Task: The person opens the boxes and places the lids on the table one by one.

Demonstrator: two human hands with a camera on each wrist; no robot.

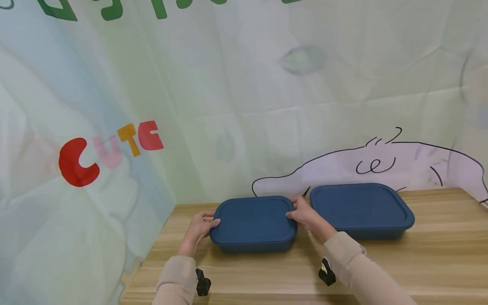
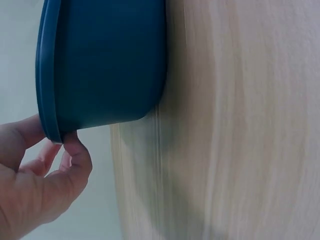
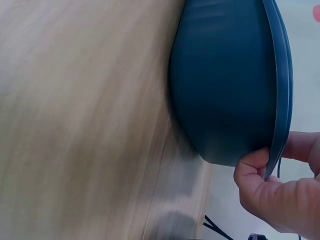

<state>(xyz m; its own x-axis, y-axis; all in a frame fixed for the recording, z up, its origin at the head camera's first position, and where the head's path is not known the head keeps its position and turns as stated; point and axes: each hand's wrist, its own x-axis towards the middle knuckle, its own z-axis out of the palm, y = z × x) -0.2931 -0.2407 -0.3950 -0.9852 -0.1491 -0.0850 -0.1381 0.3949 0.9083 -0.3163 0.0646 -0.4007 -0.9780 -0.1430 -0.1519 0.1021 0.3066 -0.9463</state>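
A blue lidded food container (image 1: 253,220) sits on the wooden table, between both hands. My left hand (image 1: 200,228) grips its left end, thumb on top of the lid's edge and fingers below the rim. At the opposite end my right hand (image 1: 305,214) pinches the rim the same way. In the left wrist view, curled fingers (image 2: 77,162) press up under the rim of the container (image 2: 107,60). The right wrist view has the fingers (image 3: 250,172) hooked beneath the lid's edge on the container (image 3: 225,85).
A larger blue lidded container (image 1: 360,207) stands to the right, just beyond the right forearm. Behind the wooden table (image 1: 438,262) hangs a printed cloth (image 1: 236,106) with coloured letters. Black wrist devices (image 1: 203,282) show near the sleeves.
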